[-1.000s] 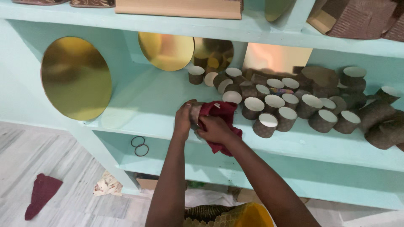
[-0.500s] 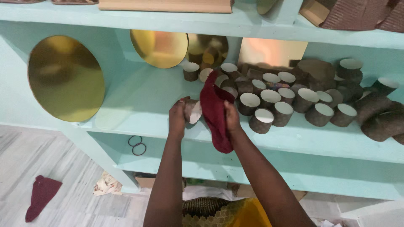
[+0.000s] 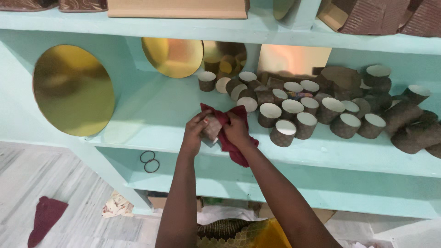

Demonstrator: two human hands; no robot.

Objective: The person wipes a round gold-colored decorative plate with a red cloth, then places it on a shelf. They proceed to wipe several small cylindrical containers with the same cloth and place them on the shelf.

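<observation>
Left hand (image 3: pixel 195 131) gripping cup (image 3: pixel 212 130) above shelf (image 3: pixel 151 115); right hand (image 3: pixel 236 131) closed on cloth (image 3: pixel 229 138), pressed against cup. Step, by appearance: wiping cup. Next move likely calling for turning cup under cloth.

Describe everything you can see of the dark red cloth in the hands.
The dark red cloth looks soft and crumpled. It is bunched between the left hand and right hand, wrapped partly round a small brown paper cup, with a loose corner hanging below the front edge of the pale green shelf.
</observation>
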